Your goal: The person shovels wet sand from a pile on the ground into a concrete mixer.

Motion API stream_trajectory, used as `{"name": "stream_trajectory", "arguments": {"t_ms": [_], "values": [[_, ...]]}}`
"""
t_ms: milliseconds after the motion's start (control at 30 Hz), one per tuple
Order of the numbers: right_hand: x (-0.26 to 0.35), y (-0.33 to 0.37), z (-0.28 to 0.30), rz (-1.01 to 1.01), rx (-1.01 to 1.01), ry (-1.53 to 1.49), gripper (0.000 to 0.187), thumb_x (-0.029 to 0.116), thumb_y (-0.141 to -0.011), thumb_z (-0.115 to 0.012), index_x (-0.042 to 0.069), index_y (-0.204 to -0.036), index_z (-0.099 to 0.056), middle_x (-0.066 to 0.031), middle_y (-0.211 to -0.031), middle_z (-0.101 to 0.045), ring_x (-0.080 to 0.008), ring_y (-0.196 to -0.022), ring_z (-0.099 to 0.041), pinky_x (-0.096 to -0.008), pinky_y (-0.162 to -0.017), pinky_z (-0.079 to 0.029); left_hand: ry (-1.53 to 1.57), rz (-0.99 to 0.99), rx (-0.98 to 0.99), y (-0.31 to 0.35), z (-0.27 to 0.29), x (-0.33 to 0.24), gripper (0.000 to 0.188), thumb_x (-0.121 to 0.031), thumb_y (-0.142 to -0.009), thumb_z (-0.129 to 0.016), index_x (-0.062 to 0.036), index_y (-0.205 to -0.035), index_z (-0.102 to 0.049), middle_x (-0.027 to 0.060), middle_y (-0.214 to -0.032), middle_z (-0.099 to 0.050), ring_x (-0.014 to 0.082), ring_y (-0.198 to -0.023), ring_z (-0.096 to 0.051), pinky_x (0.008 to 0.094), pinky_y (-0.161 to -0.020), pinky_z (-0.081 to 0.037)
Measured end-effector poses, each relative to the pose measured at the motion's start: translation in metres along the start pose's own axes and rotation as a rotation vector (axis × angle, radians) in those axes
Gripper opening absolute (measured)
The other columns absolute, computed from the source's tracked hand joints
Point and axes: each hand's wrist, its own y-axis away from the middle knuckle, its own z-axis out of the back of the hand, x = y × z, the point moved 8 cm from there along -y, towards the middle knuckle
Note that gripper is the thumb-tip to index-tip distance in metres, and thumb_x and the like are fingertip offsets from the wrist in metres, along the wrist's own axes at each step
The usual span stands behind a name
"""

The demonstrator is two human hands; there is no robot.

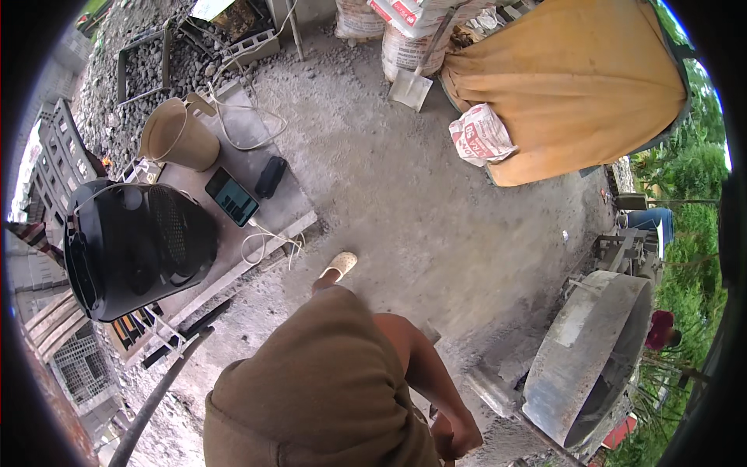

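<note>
Brown cloth, worn close to me, fills the lower middle of the head view. A bare arm bends out from its right side and runs down to my right hand near the lower edge. Its fingers look curled; what they hold, if anything, is hidden by the cloth and the picture's edge. Past the elbow, the end of a pale flat piece sticks out. My left hand does not show. Ahead of the cloth, a foot in a cream clog stands on the dusty ground.
Left, a low slab bears a beige bucket, a phone, a dark case and a black ribbed container. Ahead are a shovel, sacks and an orange tarp. Right stands a large grey metal drum.
</note>
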Motion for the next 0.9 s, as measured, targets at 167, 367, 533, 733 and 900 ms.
{"name": "stream_trajectory", "arguments": {"t_ms": [167,367,533,733,900], "values": [[-0.002,-0.014,0.025,-0.009,-0.079,0.016,0.018,0.016,-0.077,-0.065,-0.002,-0.074,-0.069,-0.0097,-0.067,-0.065,-0.0176,-0.058,-0.060,-0.0367,-0.052,-0.046,0.337,0.680,-0.459,-0.003,0.030,0.029,0.019,-0.021,-0.074,-0.068,-0.0048,-0.065,-0.068,0.0152,-0.065,-0.065,0.0280,-0.061,-0.064,0.0424,-0.055,-0.047],[-0.002,-0.030,0.052,0.002,-0.193,0.055,0.020,0.017,-0.077,-0.065,-0.002,-0.075,-0.070,-0.0106,-0.068,-0.066,-0.0182,-0.059,-0.061,-0.0369,-0.053,-0.047,0.454,0.941,-0.511,0.024,0.005,0.047,0.021,-0.025,-0.068,-0.072,-0.0041,-0.072,-0.072,0.0131,-0.068,-0.069,0.0281,-0.063,-0.065,0.0407,-0.060,-0.050],[0.000,-0.034,0.072,0.018,-0.293,0.124,0.022,0.019,-0.077,-0.066,-0.003,-0.077,-0.071,-0.0114,-0.069,-0.067,-0.0186,-0.060,-0.062,-0.0372,-0.053,-0.047,0.567,0.815,-0.474,-0.016,0.005,0.042,0.024,-0.027,-0.067,-0.072,-0.0032,-0.073,-0.072,0.0139,-0.072,-0.070,0.0285,-0.068,-0.067,0.0400,-0.064,-0.051],[0.001,-0.109,0.134,0.068,-0.309,0.314,0.035,0.029,-0.082,-0.058,0.000,-0.093,-0.074,-0.0137,-0.090,-0.072,-0.0222,-0.077,-0.067,-0.0372,-0.064,-0.051,0.287,0.930,-0.293,-0.045,0.017,0.097,0.017,-0.023,-0.065,-0.068,-0.0080,-0.072,-0.073,0.0159,-0.075,-0.070,0.0341,-0.078,-0.068,0.0443,-0.068,-0.052],[-0.030,-0.142,0.164,-0.040,-0.256,0.234,0.035,0.023,-0.081,-0.064,0.002,-0.109,-0.067,-0.0237,-0.109,-0.069,-0.0405,-0.106,-0.065,-0.0478,-0.088,-0.053,0.469,0.858,-0.423,-0.075,0.007,0.112,0.013,-0.020,-0.087,-0.068,-0.0073,-0.087,-0.068,0.0090,-0.097,-0.064,0.0280,-0.092,-0.063,0.0394,-0.080,-0.051]]}}
